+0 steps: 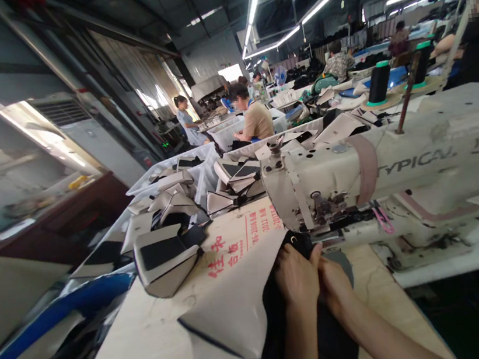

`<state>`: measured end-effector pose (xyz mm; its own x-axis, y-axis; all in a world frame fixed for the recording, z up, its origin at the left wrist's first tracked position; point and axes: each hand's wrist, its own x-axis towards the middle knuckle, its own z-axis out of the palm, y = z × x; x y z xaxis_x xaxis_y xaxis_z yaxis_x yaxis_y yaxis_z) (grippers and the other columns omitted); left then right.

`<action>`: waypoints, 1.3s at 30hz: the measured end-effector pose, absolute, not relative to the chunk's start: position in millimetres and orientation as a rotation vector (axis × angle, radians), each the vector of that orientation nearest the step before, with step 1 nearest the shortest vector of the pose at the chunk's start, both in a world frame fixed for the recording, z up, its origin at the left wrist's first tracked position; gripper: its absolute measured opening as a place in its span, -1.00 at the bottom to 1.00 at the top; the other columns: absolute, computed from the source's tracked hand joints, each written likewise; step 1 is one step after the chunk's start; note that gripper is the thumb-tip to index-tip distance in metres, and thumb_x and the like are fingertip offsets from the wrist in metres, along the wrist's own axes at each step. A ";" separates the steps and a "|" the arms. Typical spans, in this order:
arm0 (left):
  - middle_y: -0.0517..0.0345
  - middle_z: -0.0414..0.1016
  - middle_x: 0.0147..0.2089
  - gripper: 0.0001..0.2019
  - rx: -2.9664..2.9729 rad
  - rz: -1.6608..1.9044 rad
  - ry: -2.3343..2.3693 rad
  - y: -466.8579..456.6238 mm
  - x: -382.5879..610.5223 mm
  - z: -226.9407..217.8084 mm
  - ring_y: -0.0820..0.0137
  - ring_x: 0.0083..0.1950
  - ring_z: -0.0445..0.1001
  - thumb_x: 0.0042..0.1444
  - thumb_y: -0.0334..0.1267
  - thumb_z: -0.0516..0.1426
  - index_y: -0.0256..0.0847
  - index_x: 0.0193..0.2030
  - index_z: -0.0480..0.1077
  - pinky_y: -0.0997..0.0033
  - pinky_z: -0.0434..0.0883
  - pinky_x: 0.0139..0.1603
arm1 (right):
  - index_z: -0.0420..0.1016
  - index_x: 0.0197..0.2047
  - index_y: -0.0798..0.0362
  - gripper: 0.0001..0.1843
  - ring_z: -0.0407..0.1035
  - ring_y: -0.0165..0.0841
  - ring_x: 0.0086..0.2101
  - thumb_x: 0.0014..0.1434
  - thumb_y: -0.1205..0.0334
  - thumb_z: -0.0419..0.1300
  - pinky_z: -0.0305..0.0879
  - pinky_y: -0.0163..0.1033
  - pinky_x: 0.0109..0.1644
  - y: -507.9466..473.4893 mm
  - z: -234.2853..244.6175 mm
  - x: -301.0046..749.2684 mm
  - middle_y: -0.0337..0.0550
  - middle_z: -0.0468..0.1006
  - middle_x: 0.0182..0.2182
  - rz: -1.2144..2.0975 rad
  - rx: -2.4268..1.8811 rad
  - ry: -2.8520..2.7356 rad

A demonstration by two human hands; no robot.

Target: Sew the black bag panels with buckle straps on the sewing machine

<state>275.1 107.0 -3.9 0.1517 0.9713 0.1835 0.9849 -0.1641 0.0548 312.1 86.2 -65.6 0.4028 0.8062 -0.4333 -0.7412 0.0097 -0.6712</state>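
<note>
My left hand (295,275) and my right hand (333,282) lie side by side on a black and beige fabric piece (239,315), right below the head of a cream sewing machine (380,178). Both hands press the black part of the piece toward the needle area (318,242). Fingers of both hands are curled together on the cloth. The beige part of the piece hangs off to the left over the wooden table (155,343).
A stack of finished beige and black pieces (165,257) lies on the table at left. White bins (195,179) full of similar pieces stand behind. Thread cones (379,83) sit above the machine. Other people sit at work far back.
</note>
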 end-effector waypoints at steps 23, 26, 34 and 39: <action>0.25 0.29 -0.51 -0.65 -2.744 -0.943 -2.349 143.6 256.0 -23.9 0.46 -0.45 0.27 0.07 0.03 -0.03 -0.24 -0.40 0.33 0.51 0.17 -0.43 | 0.55 -0.34 0.15 -0.59 0.41 -0.27 -0.40 -0.26 0.06 0.32 0.28 -0.29 -0.41 91.8 -41.0 320.6 -0.10 0.55 -0.45 1.243 -0.978 -0.056; 0.27 0.23 -0.55 -0.64 -2.689 -0.872 -2.338 144.6 255.8 -25.0 0.48 -0.49 0.22 0.06 0.04 -0.03 -0.23 -0.46 0.30 0.52 0.12 -0.47 | 0.55 -0.34 0.15 -0.58 0.41 -0.27 -0.42 -0.27 0.04 0.32 0.28 -0.29 -0.42 92.0 -42.3 320.7 -0.10 0.55 -0.46 1.238 -0.991 -0.055; 0.18 0.33 -0.52 -0.58 -2.743 -0.667 -2.237 142.2 253.3 -16.0 0.46 -0.51 0.27 0.08 0.09 -0.07 -0.25 -0.42 0.33 0.51 0.11 -0.50 | 0.55 -0.31 0.19 -0.53 0.41 -0.27 -0.44 -0.30 0.05 0.34 0.28 -0.28 -0.42 91.4 -45.8 319.3 -0.09 0.54 -0.52 1.212 -0.998 -0.031; 0.07 0.43 -0.44 -0.61 -2.715 -0.650 -2.234 142.3 254.2 -13.4 0.40 -0.44 0.35 0.08 0.04 -0.04 -0.27 -0.35 0.39 0.50 0.12 -0.47 | 0.53 -0.26 0.20 -0.49 0.41 -0.27 -0.42 -0.30 0.07 0.35 0.29 -0.27 -0.39 91.7 -47.8 319.1 -0.07 0.55 -0.47 1.211 -1.010 -0.025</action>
<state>254.2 142.3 -13.4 0.1925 0.9813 0.0004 0.8283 -0.1627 0.5362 319.1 91.7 -47.8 0.4062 0.7780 -0.4792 -0.7578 -0.0062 -0.6525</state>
